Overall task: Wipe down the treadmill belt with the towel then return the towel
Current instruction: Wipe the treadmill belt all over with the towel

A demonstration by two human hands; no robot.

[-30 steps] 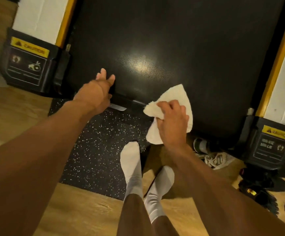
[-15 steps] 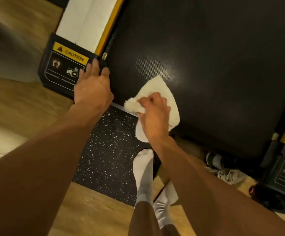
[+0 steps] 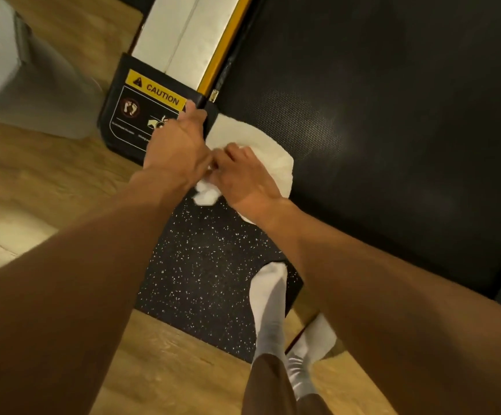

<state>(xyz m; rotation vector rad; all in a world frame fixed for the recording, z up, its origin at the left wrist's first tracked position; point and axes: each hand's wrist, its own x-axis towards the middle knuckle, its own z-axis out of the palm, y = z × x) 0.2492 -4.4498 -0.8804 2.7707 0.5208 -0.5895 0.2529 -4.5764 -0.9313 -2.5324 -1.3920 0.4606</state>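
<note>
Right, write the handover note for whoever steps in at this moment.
The left hand lies flat on the black plastic end cap with the yellow caution label, holding nothing.
The right hand grips the white cloth towel, which lies on the near left corner of the black treadmill belt.
Done: wiping is under way; how much is covered can't be told.
Left: finish the belt, then return the towel.

Terry-cloth towel [image 3: 261,151], textured rubber belt [image 3: 393,115], wood floor [image 3: 48,181]

White towel [image 3: 243,133], blk belt [image 3: 393,115], yellow caution label [image 3: 154,91], blk mat [image 3: 201,265] w/ white specks, white socks [image 3: 268,292].
</note>
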